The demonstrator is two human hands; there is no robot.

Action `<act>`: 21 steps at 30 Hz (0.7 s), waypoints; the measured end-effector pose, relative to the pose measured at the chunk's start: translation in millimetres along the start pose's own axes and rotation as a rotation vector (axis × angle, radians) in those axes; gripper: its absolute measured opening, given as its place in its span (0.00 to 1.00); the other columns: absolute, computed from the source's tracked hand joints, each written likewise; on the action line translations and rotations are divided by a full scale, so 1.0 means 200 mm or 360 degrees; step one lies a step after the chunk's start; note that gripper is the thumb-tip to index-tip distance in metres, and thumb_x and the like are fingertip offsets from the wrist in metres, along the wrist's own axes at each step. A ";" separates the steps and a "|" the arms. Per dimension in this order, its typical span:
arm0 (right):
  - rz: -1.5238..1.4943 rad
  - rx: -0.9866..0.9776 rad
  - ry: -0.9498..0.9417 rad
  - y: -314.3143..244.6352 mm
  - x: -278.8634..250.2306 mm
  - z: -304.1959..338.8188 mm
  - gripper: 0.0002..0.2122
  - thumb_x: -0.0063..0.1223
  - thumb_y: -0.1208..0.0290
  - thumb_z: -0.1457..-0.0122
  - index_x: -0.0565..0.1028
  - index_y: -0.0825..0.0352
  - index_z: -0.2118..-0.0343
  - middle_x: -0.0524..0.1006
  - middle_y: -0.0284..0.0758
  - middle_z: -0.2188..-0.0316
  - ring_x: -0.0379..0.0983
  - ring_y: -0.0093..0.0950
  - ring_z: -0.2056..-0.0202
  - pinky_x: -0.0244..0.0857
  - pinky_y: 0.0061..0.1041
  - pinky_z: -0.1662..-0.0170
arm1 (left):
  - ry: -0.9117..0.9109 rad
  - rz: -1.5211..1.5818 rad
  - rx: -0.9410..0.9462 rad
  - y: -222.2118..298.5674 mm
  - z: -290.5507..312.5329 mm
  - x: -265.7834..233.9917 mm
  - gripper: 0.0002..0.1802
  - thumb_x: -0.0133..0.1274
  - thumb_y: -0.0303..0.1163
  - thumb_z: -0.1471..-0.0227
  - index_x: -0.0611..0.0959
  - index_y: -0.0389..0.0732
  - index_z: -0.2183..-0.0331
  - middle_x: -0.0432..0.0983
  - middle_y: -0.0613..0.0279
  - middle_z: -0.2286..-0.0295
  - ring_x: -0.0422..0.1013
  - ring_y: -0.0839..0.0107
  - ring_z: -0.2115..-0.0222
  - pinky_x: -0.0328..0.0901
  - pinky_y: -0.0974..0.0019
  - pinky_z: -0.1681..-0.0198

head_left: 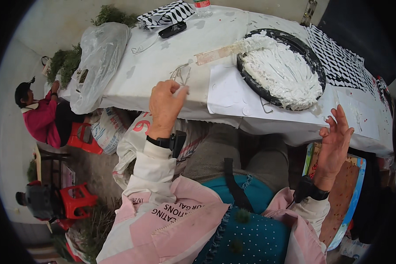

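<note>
My left hand (167, 103) is closed at the table's front edge, fingers pinched together. Thin brownish wiry stems (180, 75) stick up from its fingertips; how the fingers grip them is partly hidden. My right hand (336, 143) is raised at the front right of the table, its longer fingers stretched and the others bent near the thumb. I see nothing clearly held in it. Between and beyond the hands sits a round black tray (317, 66) heaped with thick white paste (281, 72). A flat, paste-smeared spatula-like strip (218, 53) rests with one end on the tray.
White paper (226, 92) lies under the tray on the white-covered table (163, 57). A clear plastic bag (103, 57), a black device (172, 30) and a bottle (202, 6) are farther left. Patterned cloth (339, 57) lies right. At far left sits a person in pink (42, 116).
</note>
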State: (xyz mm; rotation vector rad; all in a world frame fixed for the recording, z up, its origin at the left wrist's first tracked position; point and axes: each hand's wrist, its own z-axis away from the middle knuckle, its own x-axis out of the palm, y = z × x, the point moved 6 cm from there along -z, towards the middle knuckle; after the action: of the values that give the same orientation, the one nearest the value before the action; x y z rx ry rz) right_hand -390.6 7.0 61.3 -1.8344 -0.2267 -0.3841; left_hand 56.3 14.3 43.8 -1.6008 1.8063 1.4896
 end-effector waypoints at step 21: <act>0.0097 -0.0061 -0.0006 -0.09 0.09 0.09 0.30 0.31 0.47 0.33 0.64 0.71 0.42 0.68 0.37 0.49 0.65 0.21 0.57 0.62 0.19 0.63 | -0.0060 -0.0118 0.0172 0.03 0.05 0.01 0.08 0.58 0.32 0.56 0.83 0.39 0.71 0.78 0.56 0.75 0.74 0.58 0.74 0.67 0.58 0.69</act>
State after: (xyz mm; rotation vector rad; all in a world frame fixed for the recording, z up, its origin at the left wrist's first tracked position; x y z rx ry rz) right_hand -377.9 28.3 79.7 -1.8751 -0.1666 -0.3441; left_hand 46.2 21.2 40.6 -1.5599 1.7562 1.3565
